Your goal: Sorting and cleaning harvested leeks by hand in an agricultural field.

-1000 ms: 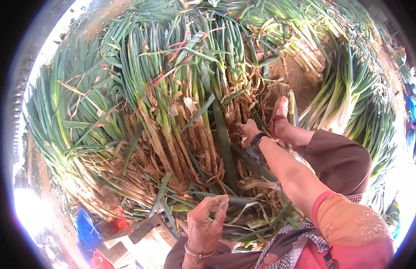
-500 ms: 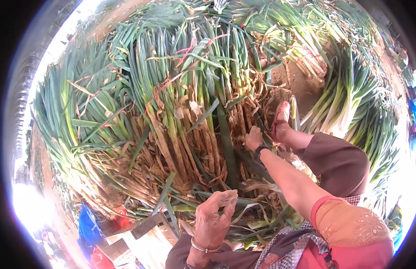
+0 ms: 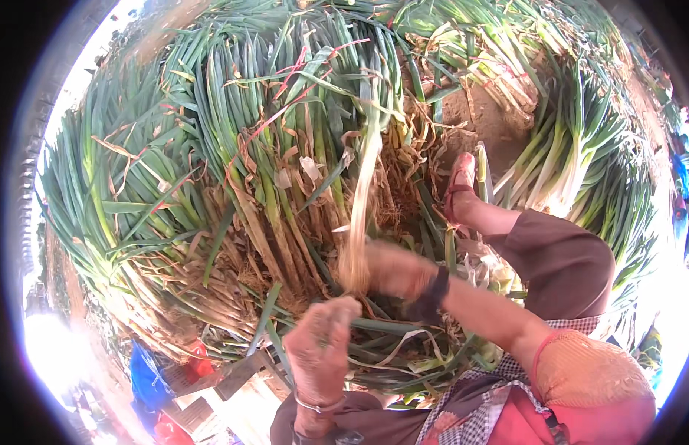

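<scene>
A single green onion (image 3: pixel 368 167) stands nearly upright in front of the heap, its pale stem running down to a blurred brown root end. My right hand (image 3: pixel 396 271) is closed around its lower part, though motion smears the fingers. Just below and to the left, my left hand (image 3: pixel 322 345) is curled with the fingers pressed together. Whatever it may hold is hidden. Behind both hands lies a thick bundle of green onions (image 3: pixel 266 193), with dry brown outer leaves and pink ties across it.
More green onions (image 3: pixel 582 141) lie at the right, with whiter stems. My sandaled foot (image 3: pixel 461 189) rests on the soil beside the heap. Loose stripped leaves (image 3: pixel 404 348) cover the ground by my lap. Blue plastic (image 3: pixel 148 378) and a flat pale board (image 3: pixel 244 404) are at lower left.
My right hand has come from the heap's base toward my left hand, bringing a green onion with it. My left hand has shifted slightly left and up.
</scene>
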Available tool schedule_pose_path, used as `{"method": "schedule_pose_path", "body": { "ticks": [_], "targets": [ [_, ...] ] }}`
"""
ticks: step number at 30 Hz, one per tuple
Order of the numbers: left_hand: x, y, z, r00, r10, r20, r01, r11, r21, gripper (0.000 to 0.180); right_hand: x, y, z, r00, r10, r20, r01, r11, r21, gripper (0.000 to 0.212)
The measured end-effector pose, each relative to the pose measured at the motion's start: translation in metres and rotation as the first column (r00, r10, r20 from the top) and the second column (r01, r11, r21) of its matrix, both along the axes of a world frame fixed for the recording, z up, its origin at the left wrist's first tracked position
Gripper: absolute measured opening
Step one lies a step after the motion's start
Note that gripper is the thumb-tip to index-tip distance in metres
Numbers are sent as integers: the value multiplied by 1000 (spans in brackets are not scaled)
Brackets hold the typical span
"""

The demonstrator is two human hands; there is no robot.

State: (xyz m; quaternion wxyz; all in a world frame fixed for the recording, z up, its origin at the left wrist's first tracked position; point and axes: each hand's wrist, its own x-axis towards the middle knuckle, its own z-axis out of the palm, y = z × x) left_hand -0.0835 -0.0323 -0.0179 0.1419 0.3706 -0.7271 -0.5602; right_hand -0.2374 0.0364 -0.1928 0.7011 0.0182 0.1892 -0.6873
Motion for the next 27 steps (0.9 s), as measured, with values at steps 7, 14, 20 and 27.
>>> {"method": "schedule_pose_path", "body": {
  "ticks": [7,14,20,27],
  "targets": [
    [-2,-6,0,960,239,-148,-206,956,209,27,44,22,-20,922,-265,283,184,942,282,21],
    [26,-15,-9,975,180,-127,-151,966,209,32,95,50,85,954,-29,-298,109,960,256,19],
    [31,-18,7,876,106,-471,-180,977,-116,45,127,79,112,578,45,-815,95,988,122,19],
    [73,-7,29,619,294,-728,1,927,375,54,127,78,122,420,34,-907,-199,978,-55,42]
  ]
}}
